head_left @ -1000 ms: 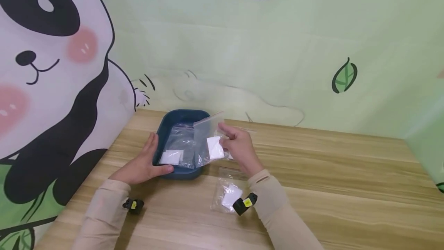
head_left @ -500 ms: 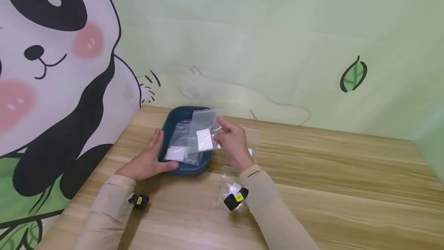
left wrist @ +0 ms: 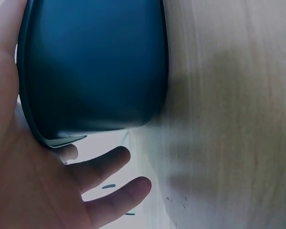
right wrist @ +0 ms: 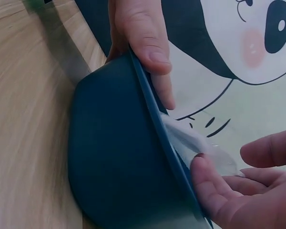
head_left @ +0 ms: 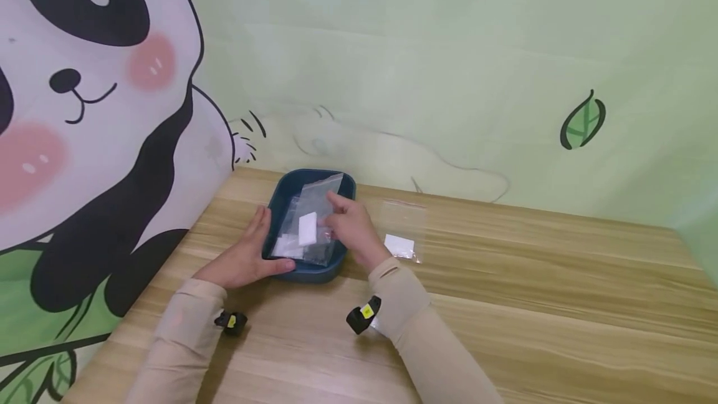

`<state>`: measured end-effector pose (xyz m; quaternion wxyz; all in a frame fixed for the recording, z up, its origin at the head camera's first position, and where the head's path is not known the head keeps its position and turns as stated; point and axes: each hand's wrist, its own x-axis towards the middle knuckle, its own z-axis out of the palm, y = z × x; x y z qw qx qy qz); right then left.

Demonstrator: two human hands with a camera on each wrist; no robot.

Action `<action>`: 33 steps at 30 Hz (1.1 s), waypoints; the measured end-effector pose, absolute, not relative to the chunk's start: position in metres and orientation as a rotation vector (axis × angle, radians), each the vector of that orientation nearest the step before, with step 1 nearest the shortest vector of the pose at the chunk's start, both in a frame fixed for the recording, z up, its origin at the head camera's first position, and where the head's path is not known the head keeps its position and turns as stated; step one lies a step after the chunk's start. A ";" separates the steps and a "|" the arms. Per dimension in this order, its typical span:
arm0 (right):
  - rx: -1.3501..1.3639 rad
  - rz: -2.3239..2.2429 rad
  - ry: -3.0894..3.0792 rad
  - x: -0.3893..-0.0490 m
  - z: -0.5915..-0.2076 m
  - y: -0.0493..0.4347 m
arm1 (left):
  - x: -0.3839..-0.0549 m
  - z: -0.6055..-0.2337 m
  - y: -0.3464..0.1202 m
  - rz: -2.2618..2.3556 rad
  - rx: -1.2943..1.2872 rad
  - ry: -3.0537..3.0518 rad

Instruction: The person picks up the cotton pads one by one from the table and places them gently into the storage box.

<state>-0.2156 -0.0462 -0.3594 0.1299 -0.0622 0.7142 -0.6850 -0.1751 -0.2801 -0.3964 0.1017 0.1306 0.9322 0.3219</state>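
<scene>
In the head view, my left hand [head_left: 243, 256] rests at the near left corner of a dark blue plastic tray [head_left: 314, 276]. Its thumb lies over the near rim, and the fingers lie fairly straight along the left side. My right hand [head_left: 353, 229] is over the tray's right side, pinching a clear zip bag [head_left: 322, 195] that holds a white square piece [head_left: 307, 229]. That bag leans above another bagged white piece [head_left: 287, 245] inside the tray. From the right wrist, the bag [right wrist: 221, 160] shows beside the right fingertips, and the tray wall [right wrist: 114, 138] hides the tray's contents.
Right of the tray, another clear bag with a white piece [head_left: 399, 245] lies on the wooden table [head_left: 533, 304]. One more bag is mostly hidden beneath the right wrist. A panda-printed backdrop [head_left: 449, 80] stands behind the table.
The right hand has moved left with its bag, from the tray's right edge to over the inside. The left hand stays on the tray. The head view has shifted slightly.
</scene>
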 end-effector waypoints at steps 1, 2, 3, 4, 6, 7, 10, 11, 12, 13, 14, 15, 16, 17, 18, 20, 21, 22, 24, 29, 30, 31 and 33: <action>-0.188 -1.980 2.058 -0.216 -0.360 -0.048 | -0.175 -0.397 -0.280 0.946 0.387 2.754; -0.197 -1.975 2.038 -0.217 -0.361 -0.049 | -0.175 -0.397 -0.279 0.945 0.388 2.754; -0.206 -1.973 2.018 -0.218 -0.362 -0.050 | -0.176 -0.397 -0.279 0.944 0.389 2.753; -0.210 -1.972 1.995 -0.218 -0.363 -0.052 | -0.176 -0.396 -0.278 0.943 0.391 2.754; -0.214 -1.966 1.952 -0.219 -0.364 -0.053 | -0.175 -0.396 -0.277 0.942 0.390 2.752; -0.220 -1.957 1.938 -0.219 -0.364 -0.054 | -0.175 -0.395 -0.276 0.941 0.389 2.752; -0.234 -1.919 1.913 -0.220 -0.364 -0.056 | -0.175 -0.394 -0.275 0.946 0.384 2.746; -0.239 -1.906 1.903 -0.220 -0.364 -0.057 | -0.175 -0.394 -0.276 0.944 0.380 2.745; -0.243 -1.893 1.891 -0.221 -0.364 -0.057 | -0.174 -0.393 -0.276 0.945 0.379 2.744; -0.245 -1.888 1.874 -0.221 -0.364 -0.059 | -0.174 -0.393 -0.276 0.945 0.377 2.744; -0.247 -1.884 1.855 -0.221 -0.364 -0.060 | -0.173 -0.393 -0.276 0.946 0.376 2.743; -0.249 -1.880 1.839 -0.222 -0.365 -0.061 | -0.173 -0.393 -0.276 0.946 0.377 2.744; -0.250 -1.876 1.823 -0.222 -0.365 -0.063 | -0.173 -0.392 -0.277 0.947 0.375 2.745; -0.249 -1.870 1.808 -0.223 -0.366 -0.064 | -0.173 -0.392 -0.277 0.949 0.373 2.745; -0.250 -1.861 1.799 -0.224 -0.367 -0.065 | -0.173 -0.393 -0.277 0.952 0.375 2.745; -0.248 -1.845 1.795 -0.225 -0.370 -0.068 | -0.173 -0.393 -0.277 0.958 0.378 2.744; -0.250 -1.835 1.798 -0.226 -0.372 -0.069 | -0.173 -0.394 -0.277 0.959 0.379 2.745; -0.250 -1.825 1.801 -0.227 -0.372 -0.070 | -0.173 -0.394 -0.278 0.961 0.382 2.746; -0.251 -1.806 1.818 -0.227 -0.374 -0.071 | -0.174 -0.395 -0.278 0.961 0.389 2.747; -0.230 -1.756 1.899 -0.228 -0.371 -0.074 | -0.174 -0.397 -0.279 0.952 0.385 2.750; -0.227 -1.741 1.931 -0.228 -0.370 -0.074 | -0.174 -0.397 -0.279 0.951 0.383 2.749; -0.223 -1.726 1.961 -0.228 -0.368 -0.074 | -0.174 -0.397 -0.279 0.950 0.384 2.748; -0.221 -1.694 2.036 -0.227 -0.364 -0.074 | -0.174 -0.396 -0.280 0.949 0.384 2.748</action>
